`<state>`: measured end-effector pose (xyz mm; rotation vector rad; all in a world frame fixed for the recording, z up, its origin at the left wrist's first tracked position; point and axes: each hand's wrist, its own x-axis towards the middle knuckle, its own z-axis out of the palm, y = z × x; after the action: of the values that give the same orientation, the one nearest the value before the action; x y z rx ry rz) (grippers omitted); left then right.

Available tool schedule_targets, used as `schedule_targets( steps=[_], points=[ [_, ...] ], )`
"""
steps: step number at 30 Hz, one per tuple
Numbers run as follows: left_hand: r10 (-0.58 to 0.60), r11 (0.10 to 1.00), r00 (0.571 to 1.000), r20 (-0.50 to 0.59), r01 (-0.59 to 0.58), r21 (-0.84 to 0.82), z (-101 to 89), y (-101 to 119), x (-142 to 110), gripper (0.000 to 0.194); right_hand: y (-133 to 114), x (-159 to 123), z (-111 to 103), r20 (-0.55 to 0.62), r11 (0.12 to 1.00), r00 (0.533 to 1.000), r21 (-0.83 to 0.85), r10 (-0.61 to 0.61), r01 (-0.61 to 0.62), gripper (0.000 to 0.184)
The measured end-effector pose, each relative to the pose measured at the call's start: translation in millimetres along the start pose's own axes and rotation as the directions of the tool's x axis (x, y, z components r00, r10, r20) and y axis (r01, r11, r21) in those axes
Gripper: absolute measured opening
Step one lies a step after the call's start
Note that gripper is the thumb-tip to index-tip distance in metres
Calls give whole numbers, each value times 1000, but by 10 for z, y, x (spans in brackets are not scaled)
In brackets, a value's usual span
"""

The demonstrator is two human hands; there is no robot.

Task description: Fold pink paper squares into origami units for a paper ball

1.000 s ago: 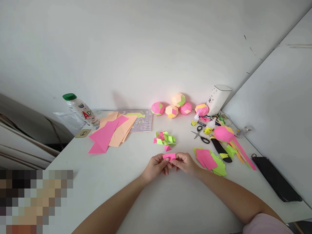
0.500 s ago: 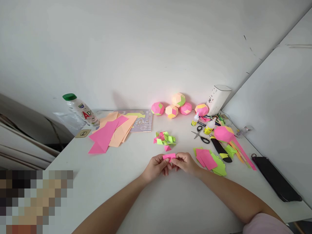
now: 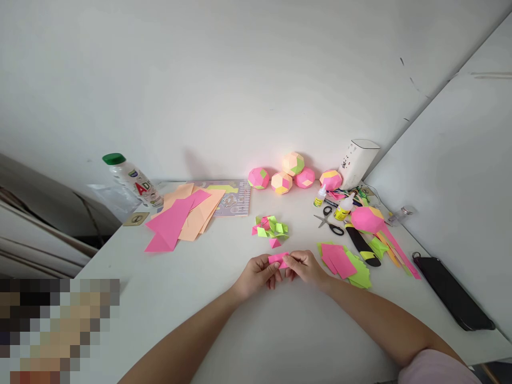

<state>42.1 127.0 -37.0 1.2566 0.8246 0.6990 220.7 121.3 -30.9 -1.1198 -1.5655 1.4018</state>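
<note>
Folded pink paper (image 3: pixel 276 260), held above the near-middle part of the counter (image 3: pixel 160 309), lies directly between the two grips. Its long axis runs crosswise from one hand to the other, the right end tilted slightly away from the wearer. Neither hand is nearer, each being in contact with one end. The left hand (image 3: pixel 253 276) pinches the left end between thumb and curled fingers; the right hand (image 3: pixel 307 268) pinches the right end, its thumb pressed along the upper face. Fold details are too small to resolve.

Just beyond both grips lies a pink folded unit (image 3: pixel 275 243), with a heap of green and pink folded units (image 3: pixel 276 229) behind it. To the right of the right grip, pink paper squares (image 3: pixel 338 260) overlap green paper pieces (image 3: pixel 362 277); scissors (image 3: pixel 328 221) lie open farther beyond. Large pink sheets (image 3: pixel 172 224) rest well to the left of the left grip.
</note>
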Motion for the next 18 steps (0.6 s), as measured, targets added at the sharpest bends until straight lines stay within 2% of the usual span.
schedule_targets(
  steps=[6, 12, 18],
  points=[
    [9, 999, 1000, 7, -10, 51, 8, -1, -9, 33, 4, -15, 5, -25, 999, 1000, -35, 8, -9, 41],
    [-38, 998, 999, -26, 39, 57, 17, 25, -10, 33, 22, -17, 9, -38, 998, 999, -63, -12, 10, 41],
    [-45, 999, 998, -48, 46, 3, 9, 24, -9, 33, 19, -11, 9, 9, 1000, 1000, 8, -7, 7, 32]
  ],
)
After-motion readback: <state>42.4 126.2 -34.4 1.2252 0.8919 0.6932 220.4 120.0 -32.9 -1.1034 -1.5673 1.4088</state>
